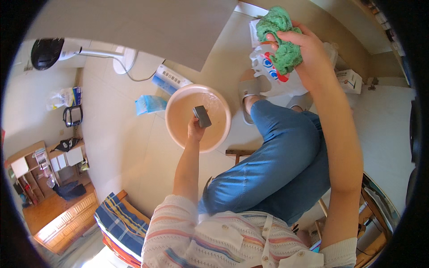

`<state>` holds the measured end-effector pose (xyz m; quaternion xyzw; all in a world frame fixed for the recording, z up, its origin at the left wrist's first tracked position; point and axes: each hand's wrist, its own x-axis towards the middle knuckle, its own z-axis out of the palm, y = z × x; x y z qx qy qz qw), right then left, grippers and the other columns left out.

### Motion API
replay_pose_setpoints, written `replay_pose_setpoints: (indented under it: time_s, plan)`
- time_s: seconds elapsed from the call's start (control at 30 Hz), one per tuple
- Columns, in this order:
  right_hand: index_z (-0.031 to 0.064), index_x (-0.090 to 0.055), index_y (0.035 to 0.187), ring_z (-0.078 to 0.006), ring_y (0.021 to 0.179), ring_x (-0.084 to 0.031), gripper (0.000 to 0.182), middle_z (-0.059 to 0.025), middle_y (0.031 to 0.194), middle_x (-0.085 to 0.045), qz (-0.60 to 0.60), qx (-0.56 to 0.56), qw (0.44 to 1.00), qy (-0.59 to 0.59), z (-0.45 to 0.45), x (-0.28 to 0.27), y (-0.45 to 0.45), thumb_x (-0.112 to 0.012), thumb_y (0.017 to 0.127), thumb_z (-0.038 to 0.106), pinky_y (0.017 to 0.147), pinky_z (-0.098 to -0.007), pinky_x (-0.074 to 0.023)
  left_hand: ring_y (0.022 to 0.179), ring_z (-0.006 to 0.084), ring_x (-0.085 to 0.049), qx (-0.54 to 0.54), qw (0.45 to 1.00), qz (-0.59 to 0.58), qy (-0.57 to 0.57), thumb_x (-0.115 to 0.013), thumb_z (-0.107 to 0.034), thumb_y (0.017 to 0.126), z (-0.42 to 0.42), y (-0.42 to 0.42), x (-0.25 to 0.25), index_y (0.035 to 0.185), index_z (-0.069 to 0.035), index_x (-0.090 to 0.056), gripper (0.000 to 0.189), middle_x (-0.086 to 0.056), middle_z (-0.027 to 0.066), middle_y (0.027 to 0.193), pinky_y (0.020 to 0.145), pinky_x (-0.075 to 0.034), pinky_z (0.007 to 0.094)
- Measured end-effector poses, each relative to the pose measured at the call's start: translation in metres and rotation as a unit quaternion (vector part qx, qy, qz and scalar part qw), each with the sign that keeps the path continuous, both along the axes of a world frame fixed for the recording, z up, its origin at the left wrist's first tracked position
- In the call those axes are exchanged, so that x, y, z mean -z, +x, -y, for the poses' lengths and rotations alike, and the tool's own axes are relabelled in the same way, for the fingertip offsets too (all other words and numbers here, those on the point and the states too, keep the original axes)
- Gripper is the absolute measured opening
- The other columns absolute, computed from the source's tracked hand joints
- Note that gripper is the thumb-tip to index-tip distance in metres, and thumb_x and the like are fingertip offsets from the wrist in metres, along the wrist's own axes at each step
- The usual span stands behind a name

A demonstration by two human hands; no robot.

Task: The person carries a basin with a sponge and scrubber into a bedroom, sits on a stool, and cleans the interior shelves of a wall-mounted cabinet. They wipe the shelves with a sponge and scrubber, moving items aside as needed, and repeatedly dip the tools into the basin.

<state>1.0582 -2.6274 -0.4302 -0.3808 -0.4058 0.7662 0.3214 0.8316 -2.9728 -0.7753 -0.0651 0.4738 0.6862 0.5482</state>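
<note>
My left hand (196, 129) grips a small dark grey rectangular block (202, 116) over a round pale pink plastic basin (229, 119) on the floor. What the block is made of, I cannot tell. Water appears to shine inside the basin. Raised at the upper right, my right hand (301, 42) is closed around a bunched green cloth (285, 50), whose folds hang on both sides of the fingers. Behind the cloth lies a white plastic bag (285, 87) with a red and blue print.
Beyond the basin lie a white and blue box (171, 78) and a light blue packet (149, 104). A grey panel (144, 26) overhangs the top. My knees are right of the basin, near a wooden stool edge (239, 152). A folded plaid cloth (122, 221) is at lower left.
</note>
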Motion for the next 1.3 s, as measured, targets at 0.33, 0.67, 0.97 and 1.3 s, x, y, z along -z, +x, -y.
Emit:
replay_pose_setpoints:
  time_s: [0.33,0.67,0.97,1.3]
  plan:
    - [-0.0041,-0.049,0.121,-0.0172,0.079,-0.06,0.045,-0.0146,0.096,-0.065,-0.008,-0.02,1.0,0.008,0.008,0.028,-0.012,-0.061,0.079,0.002,0.071,-0.0297,-0.0496,0.089,0.0229,-0.058,-0.038,0.998,0.031,0.036,-0.042,-0.058,0.096,0.01,-0.002,-0.096,0.124,-0.008,-0.049,0.058,-0.057,0.0119,0.103,0.074,-0.051,0.0344]
    - [-0.0042,-0.051,0.117,-0.017,0.078,-0.061,0.041,-0.0139,0.093,-0.065,-0.007,-0.004,0.999,0.048,-0.003,0.04,-0.013,-0.061,0.077,0.002,0.071,-0.0291,-0.0489,0.052,0.0125,-0.042,-0.158,0.982,-0.031,-0.099,-0.053,-0.038,0.097,-0.003,-0.012,-0.086,0.097,-0.013,-0.047,0.025,-0.047,0.0025,0.068,0.044,-0.035,0.0266]
    - [-0.0021,-0.051,0.114,-0.0154,0.074,-0.059,0.038,-0.0115,0.088,-0.066,-0.018,0.002,0.999,0.05,0.001,0.028,-0.007,-0.061,0.077,0.004,0.069,-0.0279,-0.0473,0.047,0.0113,-0.033,-0.145,0.967,-0.096,-0.184,-0.052,-0.042,0.096,-0.014,-0.003,-0.101,0.076,-0.013,-0.039,0.038,-0.032,-0.0019,0.057,0.042,-0.028,0.027]
    - [0.0016,-0.045,0.126,-0.0159,0.077,-0.058,0.05,-0.0115,0.098,-0.067,0.009,-0.041,0.997,0.059,-0.009,0.024,0.004,-0.063,0.08,0.011,0.064,-0.0331,-0.049,0.063,0.0169,-0.049,-0.188,0.975,-0.072,-0.091,-0.051,-0.036,0.099,-0.002,-0.008,-0.098,0.116,-0.006,-0.055,0.035,-0.062,0.0118,0.093,0.058,-0.047,0.0281]
